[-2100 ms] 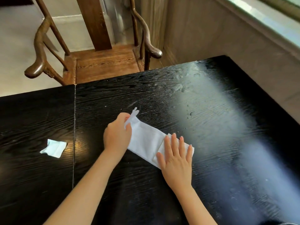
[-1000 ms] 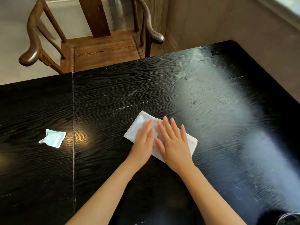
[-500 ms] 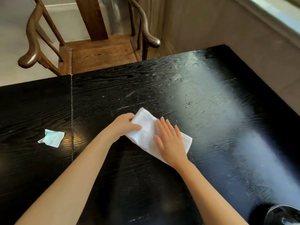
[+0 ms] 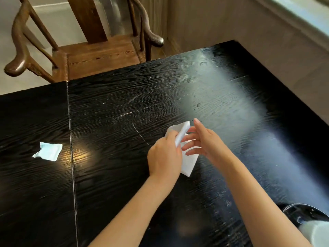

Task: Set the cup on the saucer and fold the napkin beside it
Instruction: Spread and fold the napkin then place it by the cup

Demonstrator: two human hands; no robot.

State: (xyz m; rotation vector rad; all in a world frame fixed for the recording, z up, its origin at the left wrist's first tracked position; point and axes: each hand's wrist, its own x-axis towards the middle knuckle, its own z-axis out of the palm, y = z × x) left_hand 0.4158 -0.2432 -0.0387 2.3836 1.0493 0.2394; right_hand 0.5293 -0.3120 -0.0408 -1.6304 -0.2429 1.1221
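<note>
A white napkin [image 4: 189, 163] lies folded on the black table [image 4: 124, 107], one flap lifted off the rest. My left hand [image 4: 164, 157] pinches that raised flap and covers the napkin's left part. Just to the right, my right hand [image 4: 204, 141] hovers with fingers spread, its fingertips near the flap, holding nothing. At the bottom right corner a dark saucer [image 4: 302, 212] shows its rim, with a pale cup [image 4: 315, 232] on it, cut off by the frame edge.
A small pale blue crumpled wrapper [image 4: 48, 151] lies on the table's left part, beyond a seam line. A wooden armchair [image 4: 85, 50] stands at the far edge. A beige wall runs along the right side.
The napkin went from a long strip to a shorter folded piece. My left hand has carried its left flap over to the right, and my right hand has lifted off it.
</note>
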